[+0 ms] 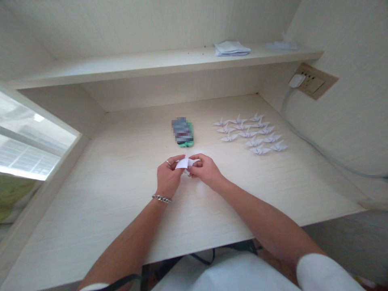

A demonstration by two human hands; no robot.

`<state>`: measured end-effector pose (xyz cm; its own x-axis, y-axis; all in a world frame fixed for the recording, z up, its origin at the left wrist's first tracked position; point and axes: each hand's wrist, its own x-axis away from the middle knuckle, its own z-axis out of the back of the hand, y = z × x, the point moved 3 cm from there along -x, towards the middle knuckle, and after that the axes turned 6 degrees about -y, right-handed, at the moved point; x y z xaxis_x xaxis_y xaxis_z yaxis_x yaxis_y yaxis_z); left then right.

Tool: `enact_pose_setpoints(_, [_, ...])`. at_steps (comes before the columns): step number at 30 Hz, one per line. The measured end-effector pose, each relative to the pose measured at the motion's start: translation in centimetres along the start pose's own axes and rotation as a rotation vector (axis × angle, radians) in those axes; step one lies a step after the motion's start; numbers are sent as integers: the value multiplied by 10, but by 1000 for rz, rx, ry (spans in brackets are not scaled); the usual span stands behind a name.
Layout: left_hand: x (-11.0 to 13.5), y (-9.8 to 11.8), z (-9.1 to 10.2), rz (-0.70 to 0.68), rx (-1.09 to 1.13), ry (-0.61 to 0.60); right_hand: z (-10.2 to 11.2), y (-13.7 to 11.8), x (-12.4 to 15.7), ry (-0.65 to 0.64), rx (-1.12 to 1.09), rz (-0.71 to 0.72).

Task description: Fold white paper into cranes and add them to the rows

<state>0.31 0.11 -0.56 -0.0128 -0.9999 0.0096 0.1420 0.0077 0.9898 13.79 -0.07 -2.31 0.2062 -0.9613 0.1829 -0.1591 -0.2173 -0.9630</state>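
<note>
White paper (pixel 182 163) over pale desk (pixel 121 169), shelf (pixel 136 66) behind, window (pixel 33 139) leftward

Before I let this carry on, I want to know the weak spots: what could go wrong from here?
Creasing: the left hand and right hand both hold one small white paper, so an uneven pull might wrinkle or tear it.

Knocking: the paper cranes sit close together beyond the right hand, so a wide sweep could topple several.

Bumping: the green-edged object lies just ahead of the hands and might get pushed if they reach forward.
</note>
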Motion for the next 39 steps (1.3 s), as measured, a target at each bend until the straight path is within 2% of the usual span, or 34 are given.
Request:
enact_pose_setpoints(12, [-7,-14,3,68,173,23,-1,-1,3,-88,-3,-19])
enact_pose_setpoints(16, [-6,-13,2,70,174,12,0,-1,2,-69,-5,-21])
enact_pose_setpoints(23, [-6,-16,1,80,178,-40,4,7,-2,-48,198,102])
enact_pose_setpoints(33, [-6,-20,0,71,181,-149,9,-24,15,155,592,381])
enact_pose_setpoints(39, [-5,-19,-1,63,150,-213,12,-28,15,141,662,420])
